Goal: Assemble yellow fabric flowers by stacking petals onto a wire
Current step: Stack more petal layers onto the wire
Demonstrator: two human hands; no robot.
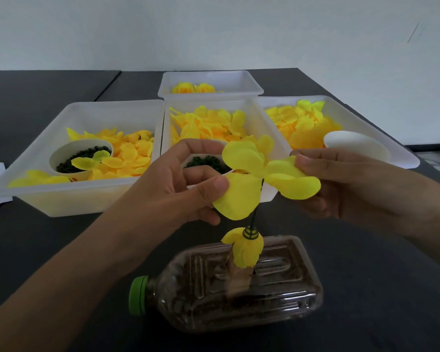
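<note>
Thin, matte yellow petal layer, four rounded lobes, threaded on dark wire standing near-upright from sideways ribbed plastic bottle at 6 o'clock. Left hand pinching lower lobe; right hand pinching 3 o'clock lobe.

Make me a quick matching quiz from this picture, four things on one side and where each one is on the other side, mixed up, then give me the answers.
Things:
1. finished yellow flowers
2. plastic bottle
3. petal layer
4. paper cup of dark green pieces

Places:
A. lying on its side on the table, nearest the camera
B. in the left tray, among loose petals
C. in the far tray at the back
D. held between the left hand and the right hand, on the wire

Pairs: 1-C, 2-A, 3-D, 4-B
</note>
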